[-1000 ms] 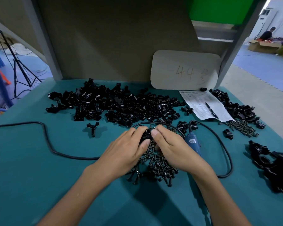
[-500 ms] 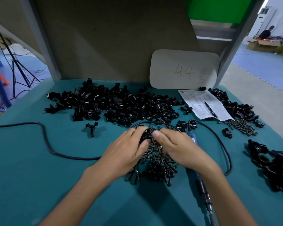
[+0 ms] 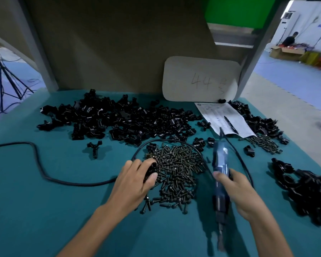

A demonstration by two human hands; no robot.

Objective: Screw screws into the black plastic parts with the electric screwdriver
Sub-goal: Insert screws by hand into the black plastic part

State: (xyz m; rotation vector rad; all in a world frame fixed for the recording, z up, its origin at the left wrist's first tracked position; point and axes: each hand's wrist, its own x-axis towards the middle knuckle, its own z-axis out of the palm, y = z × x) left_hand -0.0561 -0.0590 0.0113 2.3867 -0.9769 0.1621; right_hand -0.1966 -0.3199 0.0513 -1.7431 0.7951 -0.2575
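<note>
My left hand point(image 3: 132, 179) grips one black plastic part point(image 3: 150, 168) at the left edge of a heap of dark screws point(image 3: 176, 171) on the teal table. To the right of the heap, my right hand point(image 3: 235, 190) holds the blue electric screwdriver point(image 3: 220, 175) by its body. The tool is blurred, its bit end points toward me and its cord end points away. A large pile of black plastic parts point(image 3: 119, 119) lies behind the screws.
The screwdriver's black cord point(image 3: 44, 173) loops across the table from the left and around the screw heap. A paper sheet with a pen point(image 3: 224, 118) lies at the back right, beside a smaller screw pile point(image 3: 263, 143). More black parts point(image 3: 308, 190) sit at the right edge.
My right hand left the part, moved right and picked up the screwdriver, which is now lifted off the table. My left hand stays on the part, and the screw heap is uncovered.
</note>
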